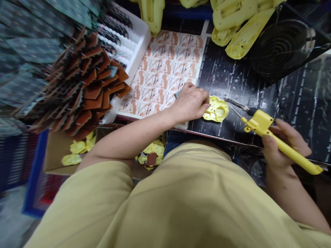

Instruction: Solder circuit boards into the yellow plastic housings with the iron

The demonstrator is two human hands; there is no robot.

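My left hand (190, 102) is closed, its fingers pressed onto the left edge of a small yellow plastic part (217, 109) that lies on the dark worktop (227, 79). My right hand (281, 144) grips the handle of a yellow soldering iron (269, 132). Its dark metal tip (234, 103) points left and sits just right of the yellow part, close to its upper edge. Whether the tip touches the part I cannot tell.
A printed orange-and-white sheet (165, 72) lies left of my hand. Stacked brown circuit boards (88, 82) fill the left. A white tray (134, 41) holds more boards. Yellow housings (240, 27) and a black fan (281, 44) stand behind. A cardboard box (54, 151) with yellow parts sits below.
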